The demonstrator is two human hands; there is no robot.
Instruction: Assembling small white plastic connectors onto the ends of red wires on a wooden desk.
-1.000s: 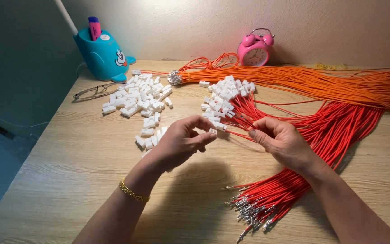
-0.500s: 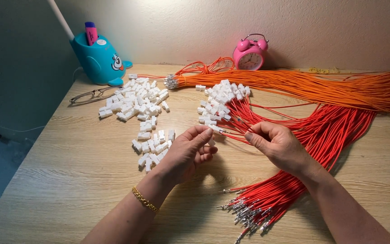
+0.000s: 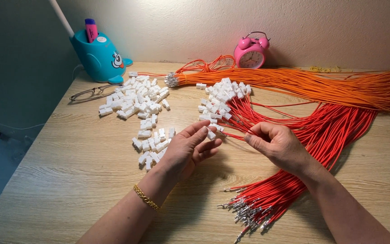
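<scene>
My left hand [image 3: 187, 152] hovers over the wooden table [image 3: 68, 180], a small white plastic connector [image 3: 211, 134] pinched at its fingertips. A thin red wire [image 3: 233, 134] runs from that connector to my right hand [image 3: 280, 147], which pinches it between thumb and forefinger. Under my right hand lies a thick bundle of red wires [image 3: 335, 131], with its bare metal terminals [image 3: 249, 212] fanned out near me. At the bundle's far end are wires fitted with white connectors [image 3: 224, 96]. Loose white connectors lie in a large pile [image 3: 134, 101] and a smaller one [image 3: 152, 145] beside my left hand.
A long orange wire bundle [image 3: 317, 86] crosses the back of the table. Against the wall stand a pink alarm clock [image 3: 251, 49] and a blue cartoon pen holder [image 3: 98, 56] beside a white lamp stem [image 3: 62, 18]. Glasses [image 3: 89, 93] lie near the left edge.
Both hands have drifted a little toward me and slightly apart, still holding the connector and the red wire. The view has tilted a bit.
</scene>
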